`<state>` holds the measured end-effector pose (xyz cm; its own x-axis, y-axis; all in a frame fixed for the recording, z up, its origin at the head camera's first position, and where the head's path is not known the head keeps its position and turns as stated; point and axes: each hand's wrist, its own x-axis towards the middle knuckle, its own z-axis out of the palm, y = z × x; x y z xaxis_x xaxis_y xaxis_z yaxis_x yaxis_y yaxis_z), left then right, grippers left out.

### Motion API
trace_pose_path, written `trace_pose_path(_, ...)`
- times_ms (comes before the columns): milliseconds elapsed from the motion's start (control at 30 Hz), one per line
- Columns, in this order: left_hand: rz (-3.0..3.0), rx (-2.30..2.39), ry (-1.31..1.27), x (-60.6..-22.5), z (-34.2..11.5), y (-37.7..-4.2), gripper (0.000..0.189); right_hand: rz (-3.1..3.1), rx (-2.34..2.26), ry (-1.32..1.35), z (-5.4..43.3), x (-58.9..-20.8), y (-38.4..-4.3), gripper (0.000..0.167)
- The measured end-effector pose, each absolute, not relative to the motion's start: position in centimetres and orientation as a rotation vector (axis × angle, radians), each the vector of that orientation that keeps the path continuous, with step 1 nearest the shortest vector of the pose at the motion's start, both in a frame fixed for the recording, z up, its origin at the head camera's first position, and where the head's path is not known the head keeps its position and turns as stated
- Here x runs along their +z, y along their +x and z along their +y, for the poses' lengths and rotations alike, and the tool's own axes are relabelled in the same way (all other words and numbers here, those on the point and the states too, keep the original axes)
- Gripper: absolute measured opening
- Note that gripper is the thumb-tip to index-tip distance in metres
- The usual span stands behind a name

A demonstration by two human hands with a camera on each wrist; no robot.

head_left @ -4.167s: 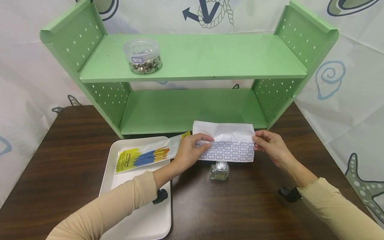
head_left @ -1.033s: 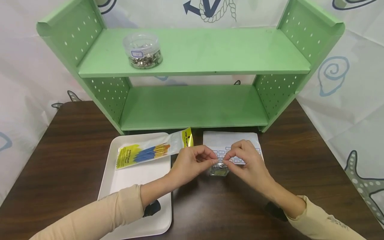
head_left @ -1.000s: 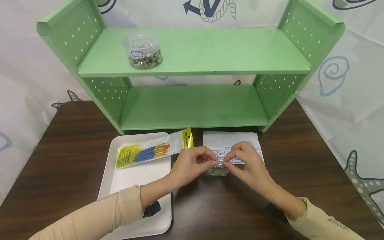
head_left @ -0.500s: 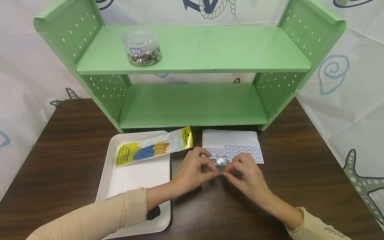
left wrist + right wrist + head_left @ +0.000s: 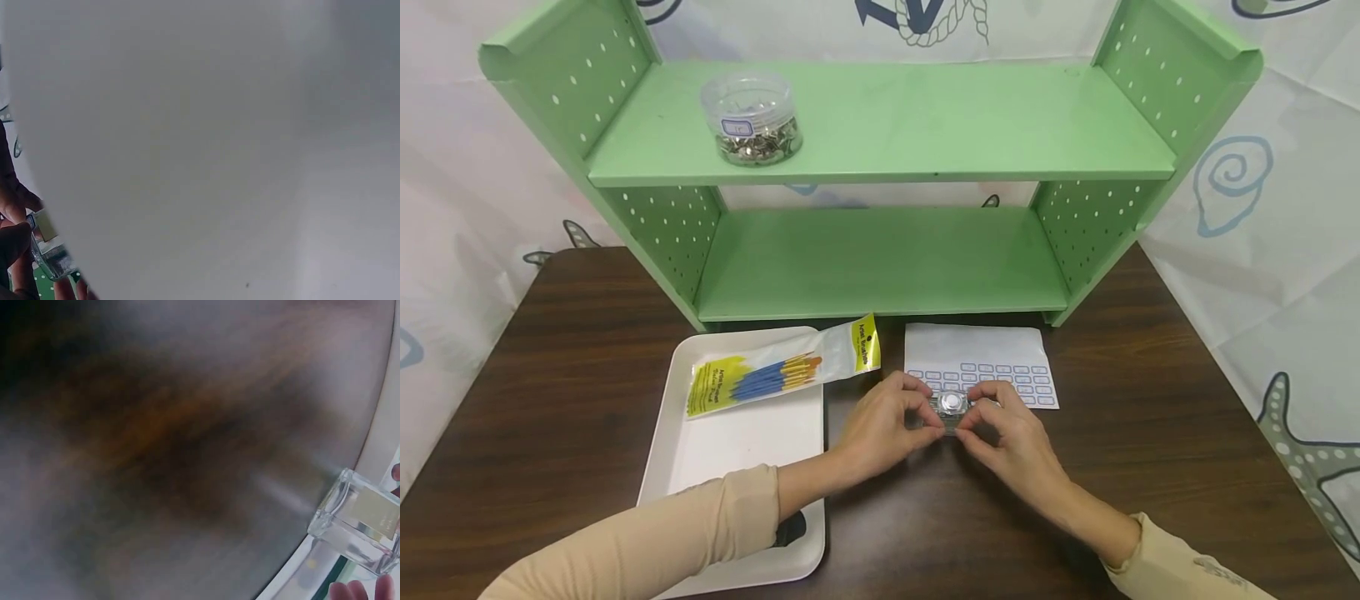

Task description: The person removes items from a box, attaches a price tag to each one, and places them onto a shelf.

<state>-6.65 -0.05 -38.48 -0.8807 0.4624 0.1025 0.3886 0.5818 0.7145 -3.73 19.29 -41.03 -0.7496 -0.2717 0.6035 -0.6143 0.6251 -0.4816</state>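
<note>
A small clear glass bottle (image 5: 952, 403) with a silvery cap stands on the table between both hands. At its front face my left hand (image 5: 887, 425) and right hand (image 5: 1011, 437) pinch the two ends of a tiny label (image 5: 951, 431), mostly hidden by fingertips. Other fingers curl along the bottle's sides. The left wrist view shows the glass bottle (image 5: 55, 259) at its lower left edge, with fingers around it. In the right wrist view, the bottle (image 5: 353, 540) shows a yellowish patch, and fingertips lie below. Behind it lies a white sheet of blue-edged labels (image 5: 973, 350).
A white tray (image 5: 658, 450) at the left carries a yellow-ended pack of artist brushes (image 5: 775, 375). Behind stands a green two-tier shelf (image 5: 880, 258), with a labelled clear jar (image 5: 752, 125) of metal bits on its upper board. The dark wood table (image 5: 880, 542) extends forward.
Both hands held the label sheet earlier; it now lies on the table. A second ago the fingertips were over the cap with the label; they have come down to the bottle's front.
</note>
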Motion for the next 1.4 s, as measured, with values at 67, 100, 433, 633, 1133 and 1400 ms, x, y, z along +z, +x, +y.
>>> trace_pose_path(67, 2.717, 1.18, 0.729, -38.55, -0.02, -6.68, 0.006, -2.368, 0.954, 0.702, 19.25, -41.11, -3.81, 0.03)
trace_pose_path(100, 2.72, 1.179, 0.729, -38.59, 0.0, -6.7, 0.006, -2.368, 0.955, 0.706, 19.24, -41.14, -3.85, 0.03)
trace_pose_path(433, 2.778, 1.149, 0.755, -38.77, 0.13, -6.72, 0.006, -2.341, 0.95, 0.759, 19.16, -41.46, -4.28, 0.031)
trace_pose_path(633, 2.789, 1.128, 0.749, -38.8, 0.26, -6.72, 0.006, -2.351, 0.945, 0.761, 19.12, -41.56, -4.35, 0.031)
trace_pose_path(1133, 2.805, 1.102, 0.729, -38.73, 0.36, -6.76, 0.006, -2.383, 0.903, 0.754, 19.11, -41.64, -4.57, 0.031)
trace_pose_path(1400, 2.819, 1.092, 0.762, -38.76, 0.34, -6.79, 0.006, -2.389, 0.887, 0.747, 19.06, -41.63, -4.61, 0.033)
